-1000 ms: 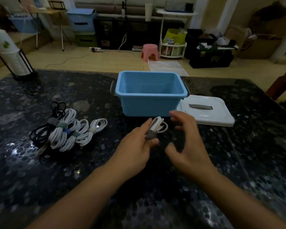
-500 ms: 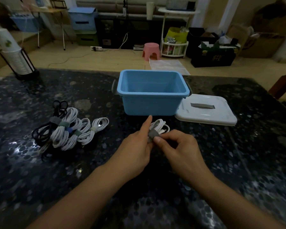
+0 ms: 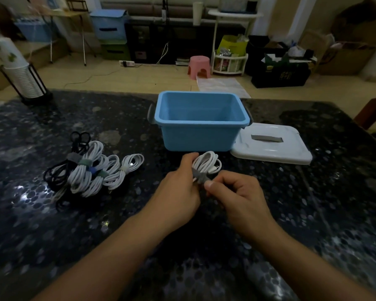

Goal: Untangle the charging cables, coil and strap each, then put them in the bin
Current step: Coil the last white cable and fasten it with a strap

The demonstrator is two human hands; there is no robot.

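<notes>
- the room is dim and cluttered past the far edge of the surface; a pink stool [image 3: 199, 66], a white rack [image 3: 230, 61] and dark crates sit on the wooden floor; none of it gets in our way
- the surface is a dark speckled stone table [image 3: 313, 203], glossy with glare spots; we'd guess it's slick, so a coil could skate if nudged; a stack of paper cups in a black holder [image 3: 24, 83] stands at the far left corner
- the blue bin [image 3: 199, 135] sits mid-table toward the far edge, open, and nothing shows inside from here; its white lid [image 3: 271, 146] lies flat just right of it
- the pile of strapped cables [image 3: 91, 170] lies toward the left side, white coils plus a black one, all banded already by the look of it
- the white coil [image 3: 206, 162] we're working on is just in front of the bin's near wall; it should be light and floppy, springy enough to unwind if let go early; best held at the banded waist, not by the loops
- our left hand [image 3: 178, 192] grips the coil at its middle; our right hand [image 3: 237, 192] is curled, thumb and finger pinching the grey strap [image 3: 199, 176] wrapped round it
- the strap looks soft; we reckon it wants pressing shut firmly before the drop into the bin
</notes>
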